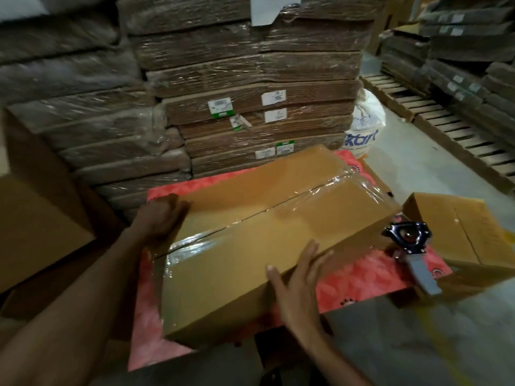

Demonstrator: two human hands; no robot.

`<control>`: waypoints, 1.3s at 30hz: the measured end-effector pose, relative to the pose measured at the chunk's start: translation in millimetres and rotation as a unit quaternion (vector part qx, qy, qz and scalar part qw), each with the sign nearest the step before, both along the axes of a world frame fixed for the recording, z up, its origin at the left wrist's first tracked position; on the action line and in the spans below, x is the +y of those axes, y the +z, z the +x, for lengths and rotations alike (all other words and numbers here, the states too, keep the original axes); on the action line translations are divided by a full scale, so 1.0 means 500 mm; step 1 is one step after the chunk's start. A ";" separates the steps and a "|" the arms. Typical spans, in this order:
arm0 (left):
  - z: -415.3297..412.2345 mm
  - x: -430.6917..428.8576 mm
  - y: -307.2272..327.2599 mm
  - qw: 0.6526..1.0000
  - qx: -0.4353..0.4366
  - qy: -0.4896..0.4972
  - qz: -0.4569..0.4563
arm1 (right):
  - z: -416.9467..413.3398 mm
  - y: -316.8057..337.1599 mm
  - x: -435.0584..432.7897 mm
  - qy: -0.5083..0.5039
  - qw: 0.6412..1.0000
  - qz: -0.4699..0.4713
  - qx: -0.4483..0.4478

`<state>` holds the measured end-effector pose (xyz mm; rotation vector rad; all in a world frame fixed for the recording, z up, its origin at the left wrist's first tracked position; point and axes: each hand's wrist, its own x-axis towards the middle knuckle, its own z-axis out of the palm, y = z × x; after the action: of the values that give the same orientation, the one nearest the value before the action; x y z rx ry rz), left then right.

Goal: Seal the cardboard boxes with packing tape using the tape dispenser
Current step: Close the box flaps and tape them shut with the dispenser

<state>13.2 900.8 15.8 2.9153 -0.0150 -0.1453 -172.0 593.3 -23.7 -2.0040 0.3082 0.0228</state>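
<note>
A long brown cardboard box (267, 235) lies tilted on a red patterned table cover (359, 277). Clear packing tape (250, 215) runs along its centre seam and down both ends. My left hand (160, 215) grips the box's far left corner, fingers curled over the edge. With straight, spread fingers, my right hand (298, 277) presses against the near long side. The tape dispenser (412, 246), black frame with a grey handle, lies on the table to the right of the box, held by neither hand.
A second cardboard box (457, 227) sits at the right behind the dispenser. Shrink-wrapped stacks of flat cartons (250, 87) rise behind the table. More boxes (36, 207) stand at the left. A white sack (365, 126) and wooden pallets (434, 121) lie at the back right on grey floor.
</note>
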 end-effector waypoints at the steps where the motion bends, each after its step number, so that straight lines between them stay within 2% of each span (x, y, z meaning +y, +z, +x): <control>1: -0.013 0.014 0.000 1.000 -0.004 0.019 0.001 | 0.029 0.001 -0.010 0.011 1.000 0.017 -0.004; 4: -0.064 0.025 0.017 0.996 0.027 0.087 -0.004 | 0.132 0.012 -0.079 0.050 0.997 0.032 -0.040; 5: -0.087 0.021 0.025 0.993 0.045 0.101 -0.030 | 0.158 0.021 -0.099 0.041 0.998 0.018 -0.052; 6: -0.112 0.013 0.034 0.987 0.063 0.114 -0.100 | 0.178 0.032 -0.114 0.025 0.998 0.001 -0.059; 8: -0.171 -0.015 0.032 0.951 0.079 0.105 -0.281 | 0.194 0.049 -0.133 0.000 0.996 -0.042 -0.072; 10: -0.247 -0.061 0.009 0.902 0.089 0.065 -0.418 | 0.171 0.050 -0.149 -0.013 0.996 -0.044 -0.072; 12: -0.314 -0.112 -0.029 0.859 0.082 0.071 -0.500 | 0.104 0.029 -0.170 0.001 0.999 0.000 -0.049; 15: -0.378 -0.176 -0.044 0.795 0.049 0.166 -0.582 | -0.010 -0.013 -0.191 0.025 0.996 0.090 -0.008; 18: -0.423 -0.228 -0.004 0.782 0.059 0.186 -0.591 | -0.068 -0.004 -0.203 0.010 0.988 0.157 0.002; 23: -0.500 -0.223 0.120 0.775 -0.052 0.128 -0.617 | -0.130 0.071 -0.199 0.028 0.971 0.235 -0.037; 27: -0.550 -0.163 0.256 0.777 -0.151 0.101 -0.602 | -0.122 0.207 -0.139 0.076 0.946 0.288 -0.125; 32: -0.624 -0.078 0.398 0.708 -0.299 0.157 -0.621 | -0.062 0.386 0.008 0.151 0.918 0.305 -0.203; 39: -0.723 0.145 0.528 0.706 -0.393 0.228 -0.543 | -0.033 0.542 0.306 0.248 0.885 0.299 -0.258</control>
<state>-348.6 973.5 280.0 1.5162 0.3482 0.8780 -188.6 746.4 247.5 -1.3532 -0.5088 -0.0838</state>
